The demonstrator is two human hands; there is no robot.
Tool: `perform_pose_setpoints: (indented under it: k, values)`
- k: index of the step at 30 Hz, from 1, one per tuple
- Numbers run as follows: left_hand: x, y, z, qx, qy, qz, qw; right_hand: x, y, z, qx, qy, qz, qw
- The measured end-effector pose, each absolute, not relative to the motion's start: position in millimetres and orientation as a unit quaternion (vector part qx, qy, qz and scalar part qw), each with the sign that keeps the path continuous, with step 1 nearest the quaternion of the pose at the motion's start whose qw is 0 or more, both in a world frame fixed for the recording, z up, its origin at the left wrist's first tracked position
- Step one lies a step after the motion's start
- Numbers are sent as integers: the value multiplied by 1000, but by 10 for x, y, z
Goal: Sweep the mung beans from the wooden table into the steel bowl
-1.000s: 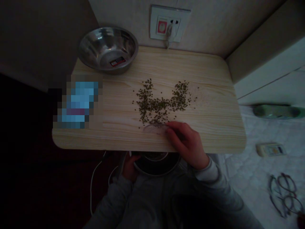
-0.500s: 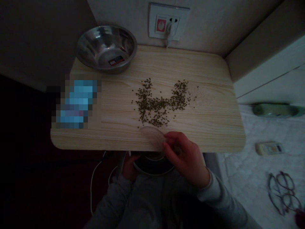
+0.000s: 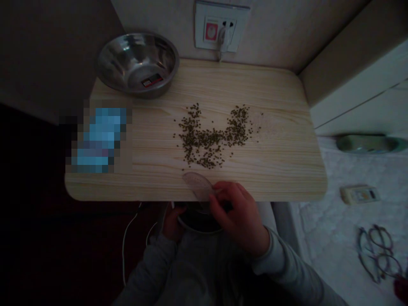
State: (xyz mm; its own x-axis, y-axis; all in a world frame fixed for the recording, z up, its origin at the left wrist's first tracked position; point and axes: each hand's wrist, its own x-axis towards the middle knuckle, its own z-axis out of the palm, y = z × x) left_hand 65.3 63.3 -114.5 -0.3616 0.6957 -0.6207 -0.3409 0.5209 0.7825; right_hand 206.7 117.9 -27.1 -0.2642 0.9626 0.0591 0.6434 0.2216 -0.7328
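Observation:
A scatter of small green-brown beans lies in the middle of a light wooden table. My right hand pinches a clear round plastic lid, tilted at the table's near edge. Just under that edge my left hand grips the rim of a dark metal bowl, which the table and my right hand partly hide. The lid's lower end overhangs this bowl.
A steel bowl sits at the table's back left corner. A blurred blue object lies at the left. A wall socket with a plug is behind. At the right, glasses and a small remote lie on bedding.
My right hand has drawn the clear lid back from the bean pile to the table's near edge and tilted it over the bowl below. The left hand has stayed put.

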Motion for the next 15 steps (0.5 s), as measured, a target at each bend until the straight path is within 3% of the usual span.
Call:
perform_pose_setpoints:
  k: [11, 15]
  values:
    - [623, 615, -1152, 182, 703, 454, 517, 2217, 1214, -242, -585, -716, 289, 249]
    - [621, 594, -1220, 123, 684, 477, 537, 2317, 1199, -242, -609, -694, 300, 239]
